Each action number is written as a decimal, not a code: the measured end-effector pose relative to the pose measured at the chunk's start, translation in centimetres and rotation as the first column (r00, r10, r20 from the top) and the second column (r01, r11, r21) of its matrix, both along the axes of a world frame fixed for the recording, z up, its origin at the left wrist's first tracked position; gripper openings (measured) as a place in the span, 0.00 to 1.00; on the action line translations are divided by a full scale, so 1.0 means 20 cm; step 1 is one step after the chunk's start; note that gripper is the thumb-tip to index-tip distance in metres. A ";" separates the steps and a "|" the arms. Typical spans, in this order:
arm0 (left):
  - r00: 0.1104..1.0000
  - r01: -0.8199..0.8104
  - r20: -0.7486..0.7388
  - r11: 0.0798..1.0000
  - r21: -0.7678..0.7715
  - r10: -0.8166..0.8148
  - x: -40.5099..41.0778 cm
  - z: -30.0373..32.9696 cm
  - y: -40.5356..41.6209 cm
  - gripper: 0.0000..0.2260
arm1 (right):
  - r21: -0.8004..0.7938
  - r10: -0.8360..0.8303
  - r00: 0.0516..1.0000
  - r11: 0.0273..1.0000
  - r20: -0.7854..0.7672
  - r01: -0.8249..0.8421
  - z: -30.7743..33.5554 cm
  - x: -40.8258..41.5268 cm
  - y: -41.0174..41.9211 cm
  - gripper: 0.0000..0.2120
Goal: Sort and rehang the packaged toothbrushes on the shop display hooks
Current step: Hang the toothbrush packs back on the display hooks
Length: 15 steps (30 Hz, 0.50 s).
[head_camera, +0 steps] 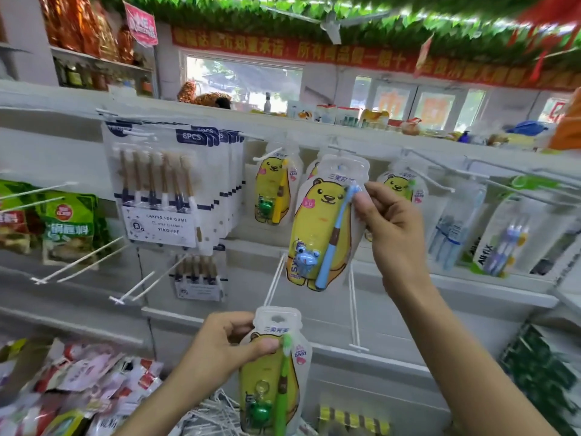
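right hand (393, 234) pinches the blue-brush pack (320, 228) by its right edge, up at the hooks (418, 176); left hand (220, 347) grips the green-brush pack (273, 372) low, below the shelf.

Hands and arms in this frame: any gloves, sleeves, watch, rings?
Both are bare. The left hand and right hand have no gloves, and no rings show on the visible fingers. Both forearms are uncovered as far as the frame edge: no sleeve, watch or band in view. Nails look short and unpainted, though the picture is a bit soft for detail.
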<state>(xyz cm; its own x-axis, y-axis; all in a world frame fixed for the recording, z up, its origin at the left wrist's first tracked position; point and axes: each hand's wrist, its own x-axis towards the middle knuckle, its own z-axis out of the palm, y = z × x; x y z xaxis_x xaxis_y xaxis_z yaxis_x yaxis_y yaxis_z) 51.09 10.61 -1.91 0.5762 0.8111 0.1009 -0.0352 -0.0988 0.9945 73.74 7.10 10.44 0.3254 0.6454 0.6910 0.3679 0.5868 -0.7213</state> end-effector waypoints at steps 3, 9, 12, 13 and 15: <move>0.999 0.034 0.011 0.999 -0.001 -0.034 0.00 0.01 0.03 0.11 | -0.017 -0.034 0.999 0.999 -0.006 0.034 0.01 -0.01 0.02 0.09; 0.998 0.056 0.034 0.998 -0.018 -0.056 0.01 0.00 0.07 0.10 | -0.058 -0.090 0.996 0.994 -0.024 0.088 0.01 0.01 0.10 0.09; 0.997 0.065 0.038 0.998 -0.022 -0.064 0.00 0.01 0.08 0.09 | -0.091 -0.123 0.992 0.989 -0.022 0.120 0.01 0.04 0.19 0.09; 0.997 0.064 0.038 0.998 -0.022 -0.063 0.00 0.01 0.09 0.08 | -0.100 -0.138 0.990 0.986 -0.019 0.136 0.01 0.06 0.23 0.09; 0.998 0.057 0.030 0.998 -0.019 -0.056 -0.01 0.02 0.10 0.09 | -0.124 -0.169 0.985 0.978 -0.023 0.165 0.02 0.11 0.32 0.08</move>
<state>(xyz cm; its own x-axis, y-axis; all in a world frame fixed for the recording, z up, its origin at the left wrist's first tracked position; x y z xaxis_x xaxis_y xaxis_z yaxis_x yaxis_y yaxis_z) 50.96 12.67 -1.57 0.6181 0.7794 0.1026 -0.0695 -0.0758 0.9947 75.86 13.50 10.75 0.4569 0.6585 0.5980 0.4279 0.4266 -0.7968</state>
